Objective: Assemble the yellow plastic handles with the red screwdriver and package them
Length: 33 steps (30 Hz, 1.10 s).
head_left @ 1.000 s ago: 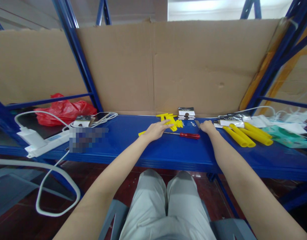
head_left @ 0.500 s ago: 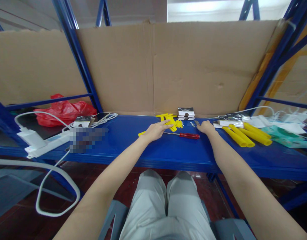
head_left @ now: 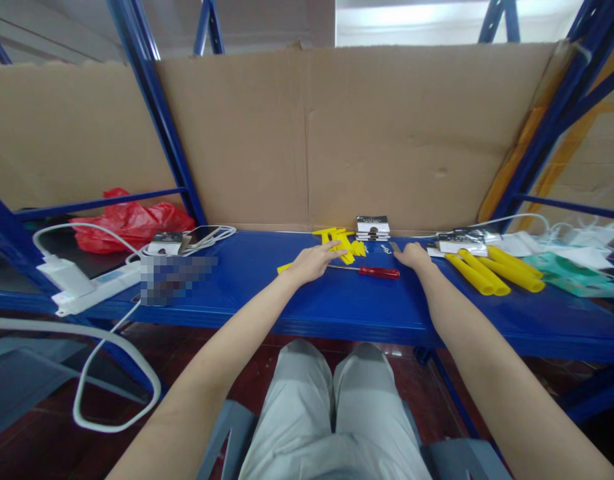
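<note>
My left hand (head_left: 314, 261) lies flat on the blue shelf top, fingers stretched out and touching or just over the yellow T-shaped pieces (head_left: 345, 250). Another yellow piece (head_left: 285, 268) pokes out beside its wrist. Just right of that hand lies a screwdriver (head_left: 379, 273) with a red handle, its shaft pointing left. My right hand (head_left: 415, 255) rests on the shelf with its thumb apart, beside a small grey flat piece (head_left: 395, 247); its other fingers are partly hidden. Between the hands are small silvery bits (head_left: 385, 248), too small to name.
Small black-and-white boxes (head_left: 372, 227) stack at the back. Yellow tubes (head_left: 491, 270) and a green plastic packet (head_left: 571, 275) lie right. On the left are a white power strip (head_left: 94, 290), cables and a red bag (head_left: 131, 223). A cardboard panel (head_left: 367, 133) closes the back.
</note>
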### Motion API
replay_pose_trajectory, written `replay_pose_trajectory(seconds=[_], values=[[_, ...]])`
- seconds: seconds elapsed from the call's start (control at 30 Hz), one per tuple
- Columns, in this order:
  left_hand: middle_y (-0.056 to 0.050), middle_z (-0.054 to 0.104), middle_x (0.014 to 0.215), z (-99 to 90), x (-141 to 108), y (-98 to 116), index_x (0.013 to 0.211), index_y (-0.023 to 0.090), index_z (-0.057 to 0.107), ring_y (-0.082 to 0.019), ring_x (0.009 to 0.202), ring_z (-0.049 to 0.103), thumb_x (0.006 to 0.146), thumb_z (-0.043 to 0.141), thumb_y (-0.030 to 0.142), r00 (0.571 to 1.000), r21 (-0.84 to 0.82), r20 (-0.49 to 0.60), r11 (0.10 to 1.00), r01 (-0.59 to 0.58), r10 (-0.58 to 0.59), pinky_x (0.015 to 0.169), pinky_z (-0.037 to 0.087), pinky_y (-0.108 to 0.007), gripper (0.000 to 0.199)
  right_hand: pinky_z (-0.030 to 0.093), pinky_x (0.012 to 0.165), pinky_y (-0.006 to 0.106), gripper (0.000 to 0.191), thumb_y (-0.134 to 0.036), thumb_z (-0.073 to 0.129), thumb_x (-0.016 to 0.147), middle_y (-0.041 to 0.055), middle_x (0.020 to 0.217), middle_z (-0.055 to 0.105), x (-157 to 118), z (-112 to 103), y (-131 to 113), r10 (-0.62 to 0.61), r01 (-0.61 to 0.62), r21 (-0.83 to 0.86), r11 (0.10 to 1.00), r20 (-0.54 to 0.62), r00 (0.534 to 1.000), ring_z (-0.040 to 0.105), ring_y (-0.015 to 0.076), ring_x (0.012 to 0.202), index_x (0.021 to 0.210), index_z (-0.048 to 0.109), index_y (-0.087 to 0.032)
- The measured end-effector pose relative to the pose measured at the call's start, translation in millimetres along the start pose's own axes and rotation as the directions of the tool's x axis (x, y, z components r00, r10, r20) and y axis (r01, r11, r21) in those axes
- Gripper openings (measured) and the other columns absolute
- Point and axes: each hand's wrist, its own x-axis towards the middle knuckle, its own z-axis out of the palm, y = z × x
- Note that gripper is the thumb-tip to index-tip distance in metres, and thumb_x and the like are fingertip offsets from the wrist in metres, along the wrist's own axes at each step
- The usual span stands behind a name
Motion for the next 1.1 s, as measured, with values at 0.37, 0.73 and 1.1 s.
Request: replay_pose_trajectory(seconds=[0.37,0.73,1.1], values=[[0.000,0.047,0.146,3.2,0.1,-3.4,0.135,0.032,0.052,-0.019,0.126,0.052,0.090,0.041,0.010,1.000,-0.010,-0.013,1.000,-0.019,0.019,0.100,0.047,-0.035,0.051,0.043,0.095,0.036,0.060,-0.045,0.044,0.091,0.0278,0.132,0.049,1.5,0.9,0.4,0.012,-0.004,0.080,0.997,-0.103,0.995,0.056,0.0318,0.117,0.129,0.053,0.000],[-0.002,0.042,0.149,-1.4,-1.2,3.9,0.139,0.033,0.047,-0.020,0.129,0.049,0.085,0.039,0.004,1.000,0.047,0.011,0.999,-0.010,0.009,0.101,0.046,-0.034,0.062,0.048,0.080,0.036,0.028,-0.028,0.046,0.087,0.0146,0.106,0.062,-17.4,-7.8,-32.9,-0.492,0.599,0.035,0.800,-0.533,0.689,0.060,0.0263,0.094,0.105,0.063,-0.015],[0.003,0.039,0.151,2.3,0.2,3.5,0.142,0.035,0.041,-0.017,0.124,0.053,0.083,0.039,0.001,0.995,0.068,0.035,0.993,-0.093,0.091,0.100,0.047,-0.032,0.069,0.041,0.091,0.045,0.046,-0.009,0.041,0.087,0.0146,0.135,0.055,-39.4,6.8,-67.1,-0.828,0.834,-0.199,0.515,-0.369,0.423,0.050,0.0281,0.120,0.129,0.058,-0.019]])
